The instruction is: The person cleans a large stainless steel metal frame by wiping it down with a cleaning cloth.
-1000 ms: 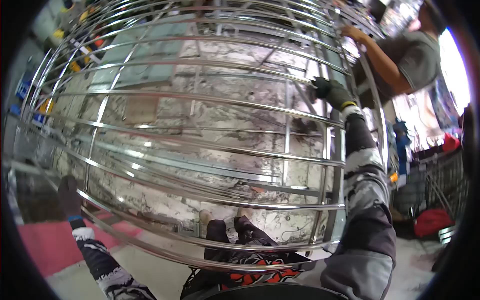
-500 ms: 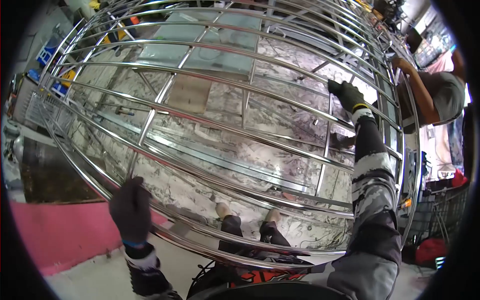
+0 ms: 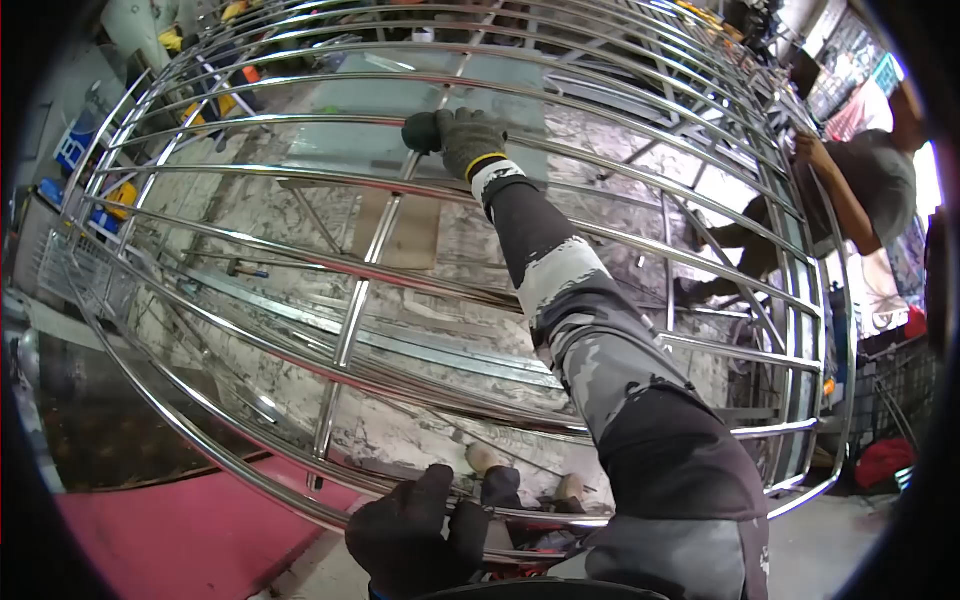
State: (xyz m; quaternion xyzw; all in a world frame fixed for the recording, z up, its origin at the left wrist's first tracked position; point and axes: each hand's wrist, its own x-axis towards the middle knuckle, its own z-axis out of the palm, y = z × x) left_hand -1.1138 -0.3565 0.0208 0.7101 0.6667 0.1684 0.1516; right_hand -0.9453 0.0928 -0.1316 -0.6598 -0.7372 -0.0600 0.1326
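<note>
A large frame of shiny metal tubes [image 3: 352, 322] spans the view. My right hand [image 3: 474, 142], in a dark glove with a yellow cuff, reaches far across it. It is closed on a small dark pad [image 3: 421, 133], which touches a cross tube near the upper middle. My left hand [image 3: 415, 530], in a black glove, is bent over the near rail of the frame at the bottom, close to my body. Its fingertips are partly hidden, and the rail passes under it.
Another person [image 3: 870, 190] stands at the right edge with a hand on the frame. Under the tubes are metal strips [image 3: 450, 355], a brown board [image 3: 397, 230] and a hammer [image 3: 247, 270]. A pink surface [image 3: 190, 525] lies at lower left; a red item [image 3: 884, 463] at right.
My right hand has moved left across the frame with the dark pad. My left hand has shifted right and nearer my body along the near rail. The view has shifted slightly.
</note>
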